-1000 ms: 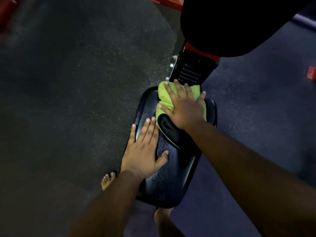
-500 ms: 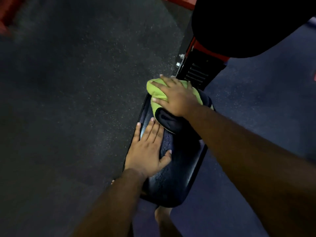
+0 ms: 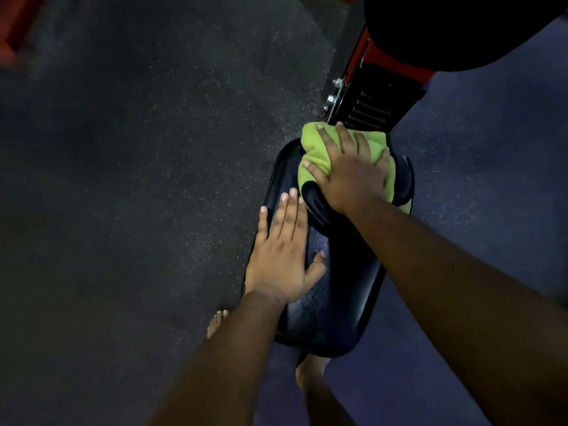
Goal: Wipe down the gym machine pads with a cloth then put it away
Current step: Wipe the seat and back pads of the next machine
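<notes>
A black seat pad (image 3: 335, 305) of a gym machine lies below me, its surface wet with droplets. A green cloth (image 3: 313, 149) with a black patch (image 3: 316, 204) is bunched at the pad's far end. My right hand (image 3: 347, 170) presses on the cloth with fingers spread over it, thumb at the cloth's left edge. My left hand (image 3: 282, 250) rests flat on the pad's left side, fingers straight, just short of the cloth.
A large black back pad (image 3: 461, 29) looms at the upper right above the red and black machine frame (image 3: 368, 99) with bolts. Dark speckled rubber floor (image 3: 138, 179) spreads to the left. My bare feet (image 3: 216, 322) stand beside and under the seat.
My right hand and the cloth slid left across the pad's far end, then back to the right and a little farther away. My left hand has stayed flat on the pad.
</notes>
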Action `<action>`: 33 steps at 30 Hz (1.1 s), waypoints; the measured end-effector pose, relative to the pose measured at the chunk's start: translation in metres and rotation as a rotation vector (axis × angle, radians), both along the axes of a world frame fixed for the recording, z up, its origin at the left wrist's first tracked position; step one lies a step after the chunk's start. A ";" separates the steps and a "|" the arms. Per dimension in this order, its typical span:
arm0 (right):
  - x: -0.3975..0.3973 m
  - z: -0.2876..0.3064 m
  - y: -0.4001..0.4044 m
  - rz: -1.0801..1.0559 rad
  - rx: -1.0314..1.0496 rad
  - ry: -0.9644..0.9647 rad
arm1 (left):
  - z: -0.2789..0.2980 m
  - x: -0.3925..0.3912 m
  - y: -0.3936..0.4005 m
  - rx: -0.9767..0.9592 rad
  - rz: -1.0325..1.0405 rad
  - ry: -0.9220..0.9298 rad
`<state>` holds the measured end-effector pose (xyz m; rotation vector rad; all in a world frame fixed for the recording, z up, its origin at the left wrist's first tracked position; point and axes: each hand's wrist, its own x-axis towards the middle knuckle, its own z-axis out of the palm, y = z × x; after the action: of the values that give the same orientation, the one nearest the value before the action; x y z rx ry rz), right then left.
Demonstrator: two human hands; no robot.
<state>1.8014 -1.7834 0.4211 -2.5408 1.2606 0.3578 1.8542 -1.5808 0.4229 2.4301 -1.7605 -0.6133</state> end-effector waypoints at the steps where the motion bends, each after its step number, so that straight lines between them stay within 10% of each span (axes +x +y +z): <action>1: -0.006 0.000 0.010 0.007 -0.018 -0.012 | 0.002 0.000 0.000 -0.007 0.013 0.019; 8: -0.063 0.009 0.065 0.152 0.004 0.004 | 0.006 0.008 0.010 -0.124 0.051 0.290; 14: 0.011 -0.001 0.054 -0.133 -0.098 -0.018 | -0.006 0.019 0.050 -0.231 0.208 0.471; 20: -0.024 0.014 0.124 0.224 -0.012 -0.017 | 0.007 0.015 0.082 -0.102 0.529 0.916; 25: 0.036 0.005 0.066 -0.098 -0.067 0.009 | 0.000 0.018 0.078 -0.143 0.564 0.982; 33: -0.064 0.028 0.234 0.311 -0.039 -0.015 | 0.020 0.043 0.078 -0.212 0.755 1.086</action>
<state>1.7376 -1.5490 0.4490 -2.7699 0.8729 0.3807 1.8975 -1.5030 0.4430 1.7612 -0.4234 -1.1913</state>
